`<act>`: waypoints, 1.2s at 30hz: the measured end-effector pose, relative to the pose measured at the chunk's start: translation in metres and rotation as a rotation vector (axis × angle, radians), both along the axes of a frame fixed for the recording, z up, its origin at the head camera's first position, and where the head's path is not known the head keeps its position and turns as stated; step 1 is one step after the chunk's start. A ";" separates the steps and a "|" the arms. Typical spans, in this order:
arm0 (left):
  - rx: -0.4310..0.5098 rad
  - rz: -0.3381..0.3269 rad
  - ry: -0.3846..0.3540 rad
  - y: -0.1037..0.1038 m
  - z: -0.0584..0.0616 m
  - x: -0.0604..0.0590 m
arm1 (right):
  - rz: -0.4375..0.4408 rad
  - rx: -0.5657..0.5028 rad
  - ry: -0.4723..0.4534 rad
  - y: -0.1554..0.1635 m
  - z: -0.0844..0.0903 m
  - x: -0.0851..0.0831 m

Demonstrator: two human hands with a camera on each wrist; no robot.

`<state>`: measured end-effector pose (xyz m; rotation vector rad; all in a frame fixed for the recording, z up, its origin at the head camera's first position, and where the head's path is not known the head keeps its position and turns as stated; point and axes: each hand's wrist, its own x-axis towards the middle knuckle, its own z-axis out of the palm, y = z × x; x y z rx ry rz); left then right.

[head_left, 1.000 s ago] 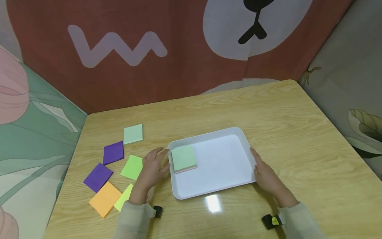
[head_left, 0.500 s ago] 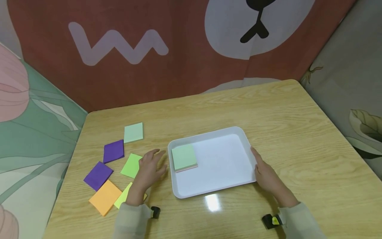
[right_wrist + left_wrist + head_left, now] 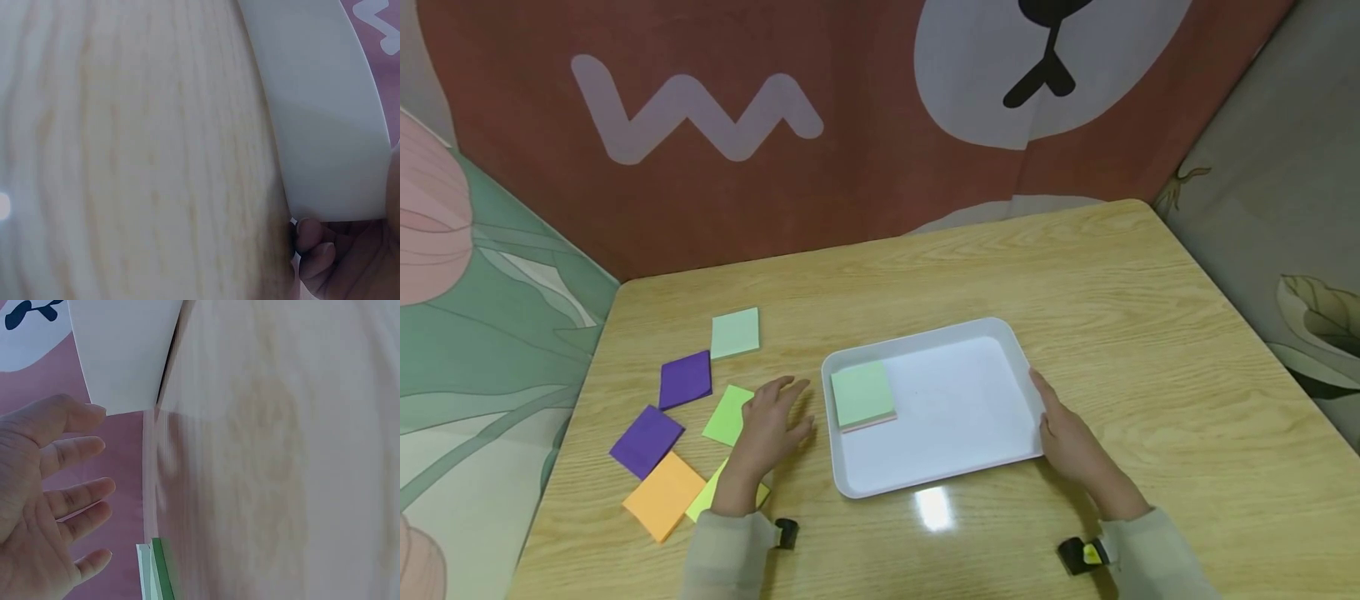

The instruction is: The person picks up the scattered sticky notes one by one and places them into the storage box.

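A white tray (image 3: 958,408) lies on the table. In its left end sits a small stack of sticky notes (image 3: 862,393), pale green on top with a pinkish edge below. My right hand (image 3: 1070,446) holds the tray's right side; in the right wrist view its fingertips (image 3: 317,255) curl in at the tray's corner. My left hand (image 3: 765,433) hovers left of the tray, fingers spread and holding nothing. It partly covers a bright green sticky note pad (image 3: 727,415) and a yellow-green pad (image 3: 707,494). In the left wrist view, the hand (image 3: 37,494) appears apart from the tray (image 3: 128,356).
Left on the wooden table (image 3: 1150,350) lie a mint pad (image 3: 735,333), two purple pads (image 3: 686,380) and an orange pad (image 3: 665,497). The orange one touches its neighbours. A red-brown printed cloth (image 3: 865,192) hangs behind the table's far edge.
My left hand has drawn away from the tray's left edge, moving left towards the green pads. The right hand stays at the tray, and the tray has not visibly shifted.
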<state>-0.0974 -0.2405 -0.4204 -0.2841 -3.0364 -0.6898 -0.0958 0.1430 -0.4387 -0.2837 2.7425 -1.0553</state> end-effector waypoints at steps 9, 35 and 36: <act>-0.007 0.007 0.015 -0.006 -0.004 0.002 | -0.003 0.000 0.002 0.000 0.002 0.001; -0.009 0.056 -0.044 -0.019 -0.001 0.008 | -0.001 -0.002 0.003 0.001 0.001 0.001; -0.012 0.058 -0.046 -0.020 0.000 0.008 | -0.004 -0.002 0.001 0.001 0.001 0.001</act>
